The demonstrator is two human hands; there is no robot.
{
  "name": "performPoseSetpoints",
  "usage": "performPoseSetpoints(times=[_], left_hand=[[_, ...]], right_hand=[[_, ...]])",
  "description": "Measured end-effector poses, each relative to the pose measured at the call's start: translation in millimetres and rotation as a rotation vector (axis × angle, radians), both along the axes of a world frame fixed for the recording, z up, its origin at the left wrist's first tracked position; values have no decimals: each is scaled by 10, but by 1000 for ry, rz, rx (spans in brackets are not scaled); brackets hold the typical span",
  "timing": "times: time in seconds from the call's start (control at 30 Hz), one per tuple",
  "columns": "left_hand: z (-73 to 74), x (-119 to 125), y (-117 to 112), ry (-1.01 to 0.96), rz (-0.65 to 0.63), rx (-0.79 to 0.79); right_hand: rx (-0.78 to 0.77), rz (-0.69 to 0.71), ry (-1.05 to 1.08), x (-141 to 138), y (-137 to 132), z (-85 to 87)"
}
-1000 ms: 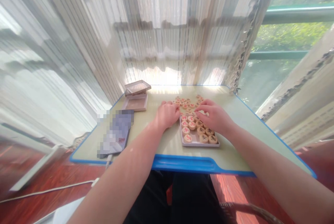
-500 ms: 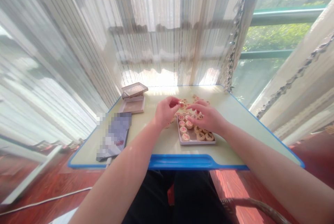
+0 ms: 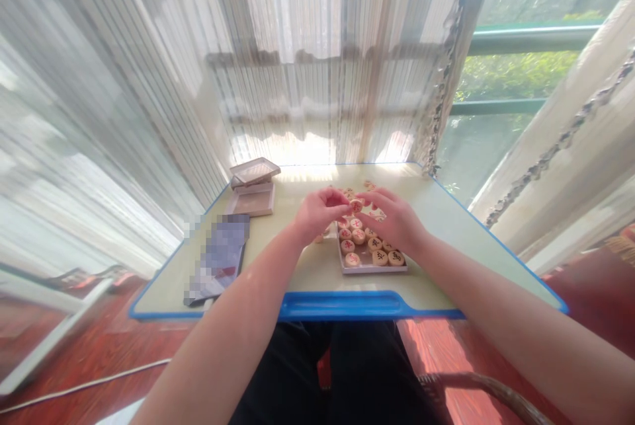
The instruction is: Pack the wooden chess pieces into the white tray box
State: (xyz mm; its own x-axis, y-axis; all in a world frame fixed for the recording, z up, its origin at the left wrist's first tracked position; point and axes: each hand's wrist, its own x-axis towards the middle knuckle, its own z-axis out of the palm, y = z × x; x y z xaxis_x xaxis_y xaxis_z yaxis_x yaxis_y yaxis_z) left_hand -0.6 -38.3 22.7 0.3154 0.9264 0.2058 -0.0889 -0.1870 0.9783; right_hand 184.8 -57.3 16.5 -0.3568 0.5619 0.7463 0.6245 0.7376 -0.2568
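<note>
My left hand pinches a round wooden Chinese chess piece with a red character, at the fingertips. Right beside it is my right hand, its thumb and fingers apart around the piece's right side; whether they touch it I cannot tell. Below both hands a shallow box tray holds several pieces, red-marked ones on the left and black-marked ones on the right. My right hand hides part of the tray. Behind the hands, more loose pieces lie on the table.
Two more shallow box parts, a tray and a tilted lid, sit at the table's back left. A dark, partly pixelated device with a cable lies at the left. The table has a blue edge; curtains hang behind it.
My left hand has moved the piece slightly right and toward me, over the tray's far edge. My right hand has come in close, its fingers now around the piece.
</note>
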Motion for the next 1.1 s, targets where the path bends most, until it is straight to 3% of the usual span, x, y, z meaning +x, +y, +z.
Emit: performPoseSetpoints(times=[0.3, 0.47, 0.6, 0.93, 1.1], left_hand=[[76, -26, -68, 124, -46, -15], [25, -71, 3, 258, 204, 71], [-50, -100, 54, 347, 317, 210], [-33, -95, 18, 410, 328, 202], [-15, -80, 7, 466, 275, 215]], right_hand=[[0, -8, -35, -7, -59, 89], [-238, 30, -68, 56, -232, 148], [-195, 98, -103, 112, -432, 108], [-181, 101, -234, 110, -504, 54], [-190, 93, -299, 79, -551, 60]])
